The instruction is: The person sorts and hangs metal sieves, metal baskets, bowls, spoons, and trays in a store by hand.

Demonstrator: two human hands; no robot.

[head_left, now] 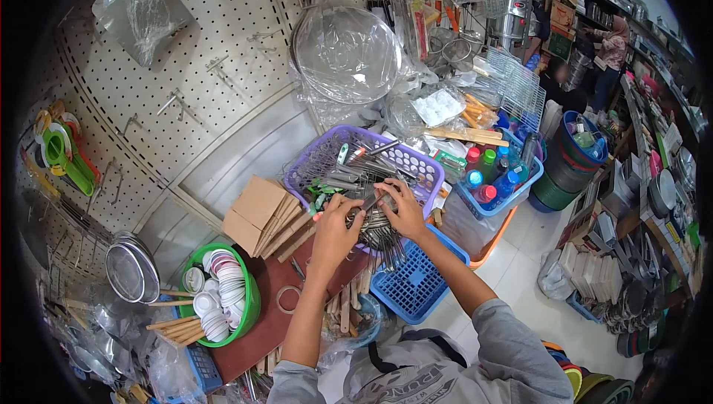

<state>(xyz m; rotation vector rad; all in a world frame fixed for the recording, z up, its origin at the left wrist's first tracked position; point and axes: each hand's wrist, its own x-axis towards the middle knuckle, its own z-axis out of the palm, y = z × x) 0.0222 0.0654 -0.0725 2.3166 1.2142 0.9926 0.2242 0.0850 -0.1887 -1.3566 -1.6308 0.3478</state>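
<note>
**Both hands locked on a metal bundle**

Closest in, 2 bare forearms reach forward out of grey sleeves. The left hand (334,232) is curled shut round one side of a bundle of metal utensils (377,237). The right hand (405,207) clamps over the top, fingers folded down onto the steel.

The bundle sits between them at the near rim of the purple basket (301,170), its lower ends fanning down over the blue crate (416,289). More steel pieces of the same kind lie loose inside the purple basket.

I'd call that bundle stiff, fairly heavy for its size, and slick. The thin polished pieces look ready to slide past each other, so the sound hold is round the middle where they bunch tight, not at the splayed tips.

Off to the left sit a green tub (255,304) of white lids and a stack of cardboard (258,207). Further back is a light-blue basket (506,200) of coloured bottles, then a big clear bowl (345,51) hanging against the pegboard (186,55). Far right, another person (613,44) stands in the aisle.
</note>
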